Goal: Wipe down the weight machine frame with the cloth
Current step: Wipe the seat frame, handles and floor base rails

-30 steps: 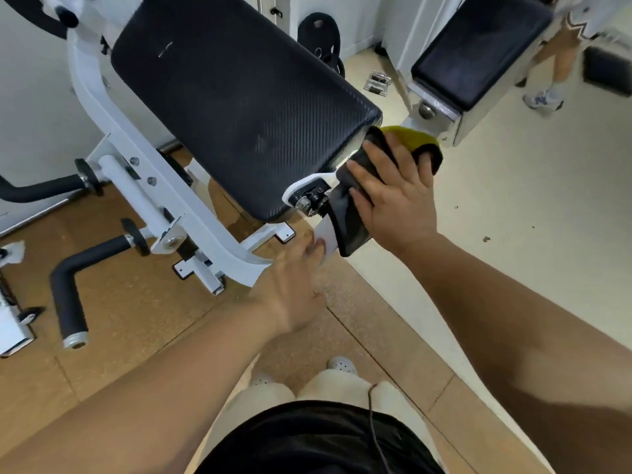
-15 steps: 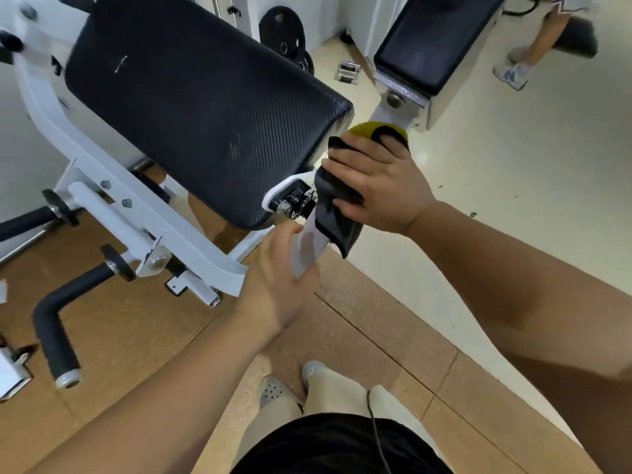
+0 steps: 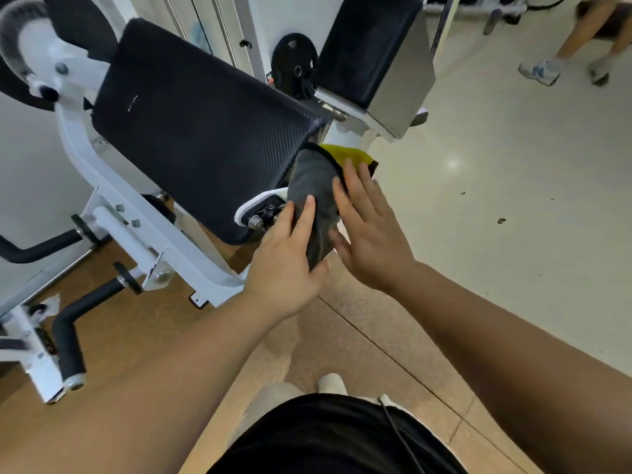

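A white weight machine frame [image 3: 113, 213] carries a large black pad [image 3: 201, 131]. At the pad's near right corner, by a white bracket with bolts [image 3: 261, 213], a dark grey cloth with a yellow side [image 3: 316, 189] drapes over a frame bar. My left hand [image 3: 290, 254] grips the cloth's lower part, fingers pinching it from the left. My right hand [image 3: 369, 230] lies flat with fingers spread against the cloth's right side.
Black foam handles [image 3: 68, 340] stick out low on the left. A second black pad on a steel mount [image 3: 376, 53] stands behind, beside a weight plate [image 3: 294, 68]. Another person's legs and shoes [image 3: 543, 70] are at the top right on the pale floor.
My left hand has risen from the frame bar below the cloth and taken hold of the cloth. My right hand has loosened from its grip and now rests flat with open fingers.
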